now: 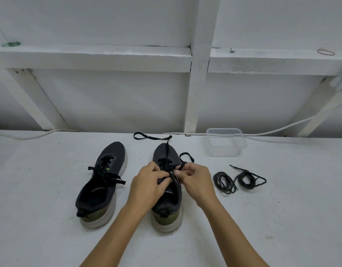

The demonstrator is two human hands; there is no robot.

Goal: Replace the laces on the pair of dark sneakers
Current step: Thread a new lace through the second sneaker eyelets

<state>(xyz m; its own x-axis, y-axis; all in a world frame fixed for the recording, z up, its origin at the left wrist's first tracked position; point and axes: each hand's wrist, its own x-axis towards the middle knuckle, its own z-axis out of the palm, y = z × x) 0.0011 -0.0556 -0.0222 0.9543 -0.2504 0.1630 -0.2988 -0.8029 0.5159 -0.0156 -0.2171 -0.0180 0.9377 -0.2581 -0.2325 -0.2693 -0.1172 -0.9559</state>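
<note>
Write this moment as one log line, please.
step: lacing right sneaker | left hand: holds tongue | right hand: pinches black lace | left sneaker: laced

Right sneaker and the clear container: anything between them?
Head view: only a loop of the lace beside the right sneaker; otherwise bare white surface up to the container.

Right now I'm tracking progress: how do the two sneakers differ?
The left sneaker sits untouched, its lace crossed through the eyelets with short ends lying loose at the sides; the right sneaker is being worked on by the left hand and right hand. The right sneaker's lace trails long past its toe; the left sneaker's stays close. Both are dark with pale soles, toes pointing away.
</note>
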